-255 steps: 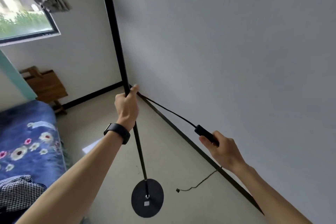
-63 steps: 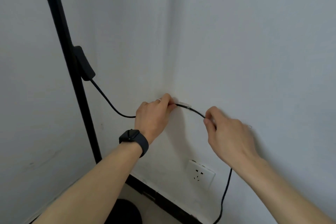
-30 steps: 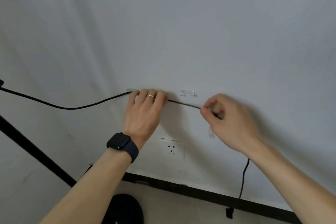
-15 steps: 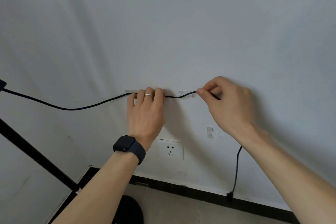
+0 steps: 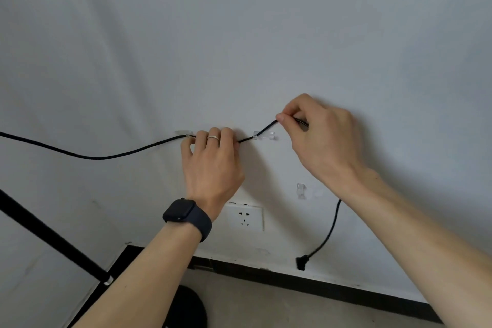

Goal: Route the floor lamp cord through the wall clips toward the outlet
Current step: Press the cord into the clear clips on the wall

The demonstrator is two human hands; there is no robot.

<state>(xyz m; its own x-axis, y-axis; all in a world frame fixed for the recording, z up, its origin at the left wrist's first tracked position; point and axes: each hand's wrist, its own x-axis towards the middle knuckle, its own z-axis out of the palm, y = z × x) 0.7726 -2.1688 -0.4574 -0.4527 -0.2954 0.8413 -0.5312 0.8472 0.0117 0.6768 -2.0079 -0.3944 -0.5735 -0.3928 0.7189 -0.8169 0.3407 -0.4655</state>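
The white wall (image 5: 266, 34) fills the view. The black lamp pole (image 5: 53, 237) is cut off at the left edge. The black cord (image 5: 106, 156) is pressed to the wall under the left hand (image 5: 210, 165), its run there hidden, and is pinched by the right hand (image 5: 316, 138) above the middle clear clip (image 5: 263, 135). Whether it is seated there cannot be told. The plug (image 5: 300, 262) hangs right of the outlet (image 5: 243, 217).

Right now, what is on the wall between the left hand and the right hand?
In the head view, a short stretch of black cord and one clear wall clip lie between the left hand and the right hand.
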